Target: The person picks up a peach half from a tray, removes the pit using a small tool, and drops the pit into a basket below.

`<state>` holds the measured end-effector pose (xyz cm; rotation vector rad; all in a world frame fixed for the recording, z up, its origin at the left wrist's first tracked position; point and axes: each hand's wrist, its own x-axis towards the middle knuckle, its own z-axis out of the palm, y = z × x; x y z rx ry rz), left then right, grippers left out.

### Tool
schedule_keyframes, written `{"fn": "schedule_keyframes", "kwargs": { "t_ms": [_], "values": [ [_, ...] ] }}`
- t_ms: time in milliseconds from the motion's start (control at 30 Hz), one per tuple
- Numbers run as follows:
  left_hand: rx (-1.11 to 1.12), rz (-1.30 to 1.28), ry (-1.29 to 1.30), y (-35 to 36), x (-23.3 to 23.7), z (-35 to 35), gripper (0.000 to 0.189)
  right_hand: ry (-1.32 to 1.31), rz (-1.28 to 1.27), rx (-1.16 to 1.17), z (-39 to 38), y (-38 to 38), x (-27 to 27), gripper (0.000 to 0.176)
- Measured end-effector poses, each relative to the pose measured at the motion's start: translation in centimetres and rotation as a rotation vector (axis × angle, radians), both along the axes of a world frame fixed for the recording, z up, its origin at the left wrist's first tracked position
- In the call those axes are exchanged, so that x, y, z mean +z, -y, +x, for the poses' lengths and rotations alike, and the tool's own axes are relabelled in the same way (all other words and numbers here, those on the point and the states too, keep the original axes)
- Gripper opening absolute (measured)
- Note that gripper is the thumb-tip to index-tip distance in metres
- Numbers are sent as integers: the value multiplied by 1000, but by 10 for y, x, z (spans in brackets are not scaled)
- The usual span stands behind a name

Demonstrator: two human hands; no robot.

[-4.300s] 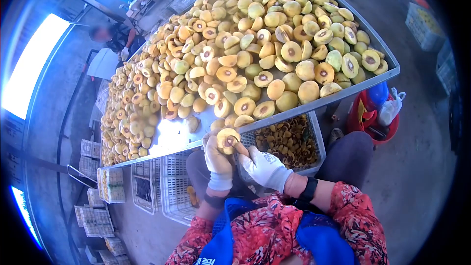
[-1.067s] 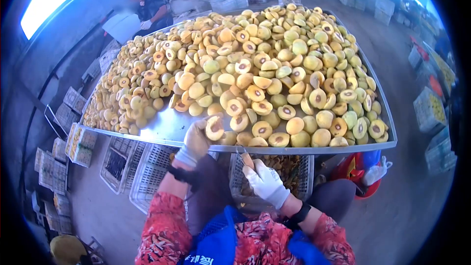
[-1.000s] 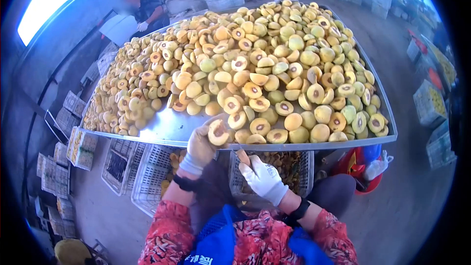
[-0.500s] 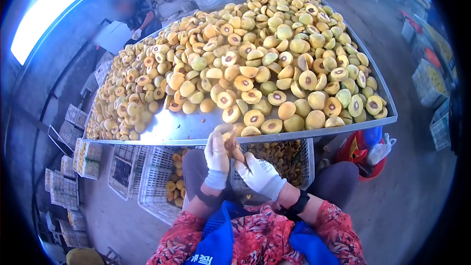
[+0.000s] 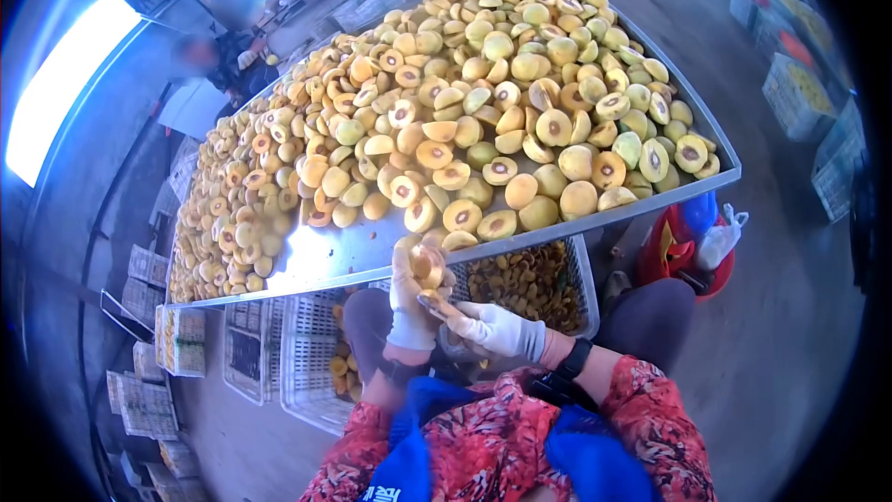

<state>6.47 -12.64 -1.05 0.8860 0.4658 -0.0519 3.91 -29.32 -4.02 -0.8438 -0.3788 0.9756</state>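
My left hand (image 5: 407, 302), in a white glove, is closed around a yellow peach half (image 5: 428, 266), its cut face turned up toward me. My right hand (image 5: 502, 329), gloved too, grips a short hand tool (image 5: 439, 305) with a brownish shaft. The tool's end lies against or just below the fruit; its exact tip is hard to make out. Both hands are in front of the near rim of a metal table (image 5: 372, 275), which carries a large heap of halved peaches (image 5: 483, 112), many with brown centres showing.
Beneath the table, a crate (image 5: 587, 293) holds dark brownish pieces, and a white crate (image 5: 311, 367) to its left holds peach halves. A red bucket (image 5: 711, 288) with bags stands at right. Stacked crates (image 5: 139, 404) line the left; another person (image 5: 237, 65) is behind the table.
My view has turned slightly. The peach half now shows its cut face, tilted up in my left hand, and the tool has swung to a flatter angle below it.
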Motion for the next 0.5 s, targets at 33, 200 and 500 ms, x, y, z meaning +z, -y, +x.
{"fn": "schedule_keyframes", "kwargs": {
  "t_ms": [33, 200, 500],
  "values": [
    [15, 49, -3, -4, -7, 3, 50, 356, -210, -77, -1, 4, -15, 53],
    [-26, 388, 139, -1, -4, -13, 33, 910, -1242, 94, 5, 32, -27, 50],
    [-191, 856, 384, 3, -31, -25, 37, 986, -942, -548, -1, 30, -11, 32]
  ]
}}
